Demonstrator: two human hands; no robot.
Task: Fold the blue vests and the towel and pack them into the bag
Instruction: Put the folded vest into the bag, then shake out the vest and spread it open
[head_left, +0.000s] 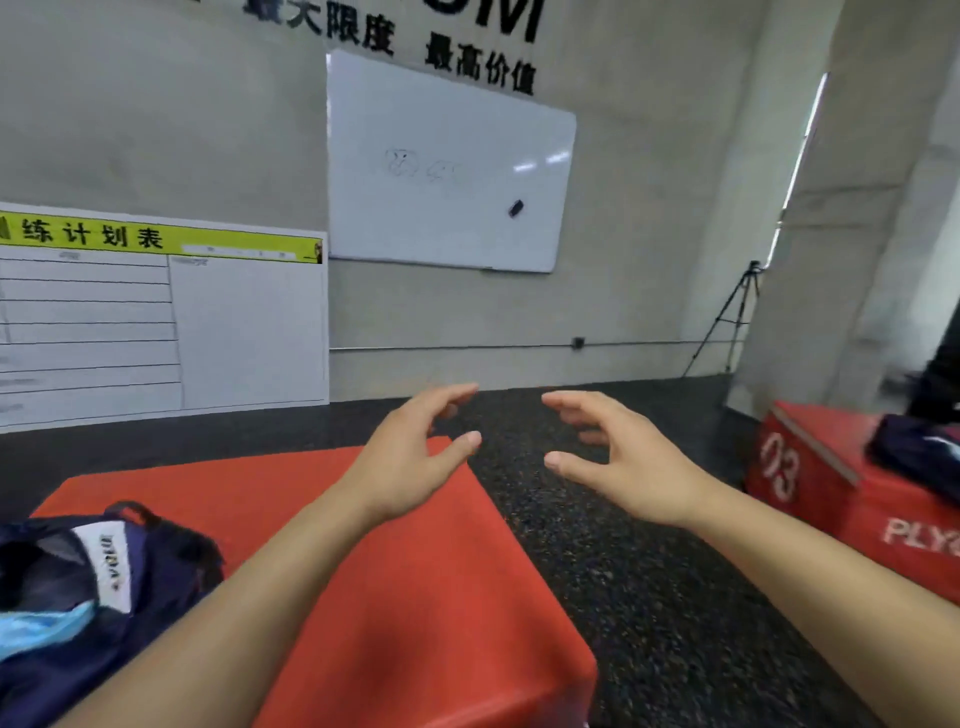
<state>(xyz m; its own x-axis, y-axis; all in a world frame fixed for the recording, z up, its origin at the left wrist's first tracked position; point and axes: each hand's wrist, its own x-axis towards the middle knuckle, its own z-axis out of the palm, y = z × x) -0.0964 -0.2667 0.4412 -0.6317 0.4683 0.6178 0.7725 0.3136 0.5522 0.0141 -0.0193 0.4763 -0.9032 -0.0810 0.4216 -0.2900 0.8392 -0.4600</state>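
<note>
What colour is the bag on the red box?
Dark navy blue, with a white label; the bag shows at lower left of the head view.

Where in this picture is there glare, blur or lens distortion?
Head view: glare streaks on the whiteboard at its upper right; the right edge past the numbered red box is smeared; wide-angle bending curves the wall chart; both hands look fairly sharp.

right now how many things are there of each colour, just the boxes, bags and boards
red boxes: 2, the near box and the box marked 03
dark blue bags: 2, the open bag on the near box and the bag on the far one
white boards: 2, the whiteboard and the schedule board
total: 6
</note>
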